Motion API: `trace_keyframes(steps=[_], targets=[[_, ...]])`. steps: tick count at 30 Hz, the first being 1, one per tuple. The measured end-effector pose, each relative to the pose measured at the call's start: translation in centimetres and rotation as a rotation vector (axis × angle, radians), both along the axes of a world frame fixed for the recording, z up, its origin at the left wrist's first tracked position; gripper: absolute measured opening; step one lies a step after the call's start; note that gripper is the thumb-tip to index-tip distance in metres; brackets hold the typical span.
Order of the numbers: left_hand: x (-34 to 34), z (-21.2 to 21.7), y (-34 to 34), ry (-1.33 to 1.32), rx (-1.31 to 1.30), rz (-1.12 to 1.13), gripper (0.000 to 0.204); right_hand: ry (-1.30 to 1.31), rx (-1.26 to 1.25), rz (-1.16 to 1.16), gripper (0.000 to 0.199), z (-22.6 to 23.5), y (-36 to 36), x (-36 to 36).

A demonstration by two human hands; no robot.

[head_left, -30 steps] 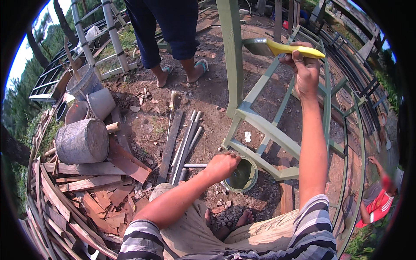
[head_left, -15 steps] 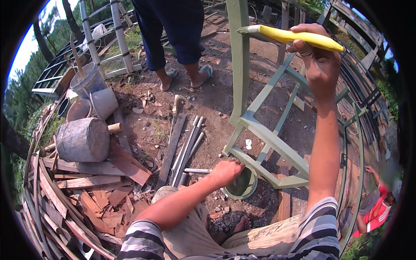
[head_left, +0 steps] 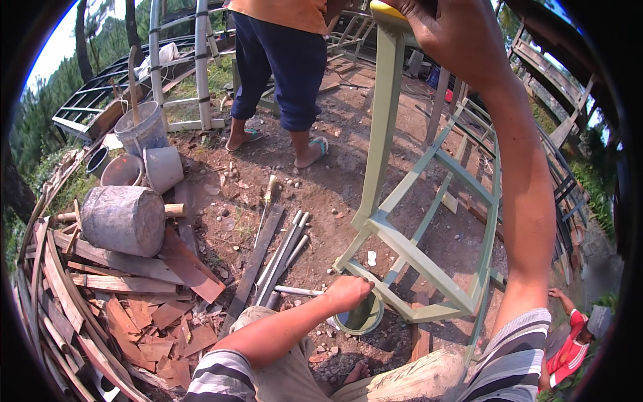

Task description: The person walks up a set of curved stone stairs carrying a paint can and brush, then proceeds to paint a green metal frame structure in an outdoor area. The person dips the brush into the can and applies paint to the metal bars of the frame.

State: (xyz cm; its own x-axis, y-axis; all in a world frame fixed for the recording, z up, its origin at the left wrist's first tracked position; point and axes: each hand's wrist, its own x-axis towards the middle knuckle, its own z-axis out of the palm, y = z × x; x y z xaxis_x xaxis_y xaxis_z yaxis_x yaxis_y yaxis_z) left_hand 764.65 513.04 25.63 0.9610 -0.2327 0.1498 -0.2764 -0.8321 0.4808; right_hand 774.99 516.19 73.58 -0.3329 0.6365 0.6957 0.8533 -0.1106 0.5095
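Note:
My right hand (head_left: 459, 37) is raised at the upper edge, its fingers closed round a yellow-handled paintbrush (head_left: 388, 10). The brush lies by the upper part of a green wooden post (head_left: 383, 127); its bristles cannot be seen now. That post belongs to a green-painted wooden frame (head_left: 422, 258) leaning down to the ground in front of me. Low in the middle, my left hand (head_left: 349, 293) is closed at the rim of a paint can (head_left: 380, 315) with green paint inside. The can is beside the frame's lower corner.
Grey buckets (head_left: 124, 221) and scrap wood (head_left: 144, 335) lie at the left. Pipes (head_left: 281, 258) and a dark plank (head_left: 251, 268) rest on the dirt. A person in dark trousers (head_left: 281, 74) stands ahead; another in red (head_left: 569, 352) is at lower right.
My right hand and the paintbrush have moved up and a little left along the post, toward its top. The view has shifted; the person ahead has stepped. My left hand stays at the can.

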Motion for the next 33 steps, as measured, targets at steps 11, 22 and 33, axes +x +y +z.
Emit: trace_keyframes(steps=[11,22,33], targets=[[-1.8,0.2,2.0,-0.011,0.016,0.031,0.028,0.787,0.570,0.324,0.020,-7.8,-4.7,3.6],[-1.7,0.6,1.2,-0.016,0.025,-0.004,0.024,1.637,1.165,0.355,0.018,-17.6,-4.5,7.7],[-1.9,-0.4,1.7,0.049,0.005,0.013,0.026,0.769,0.782,0.528,0.016,-12.7,-3.3,4.0]])
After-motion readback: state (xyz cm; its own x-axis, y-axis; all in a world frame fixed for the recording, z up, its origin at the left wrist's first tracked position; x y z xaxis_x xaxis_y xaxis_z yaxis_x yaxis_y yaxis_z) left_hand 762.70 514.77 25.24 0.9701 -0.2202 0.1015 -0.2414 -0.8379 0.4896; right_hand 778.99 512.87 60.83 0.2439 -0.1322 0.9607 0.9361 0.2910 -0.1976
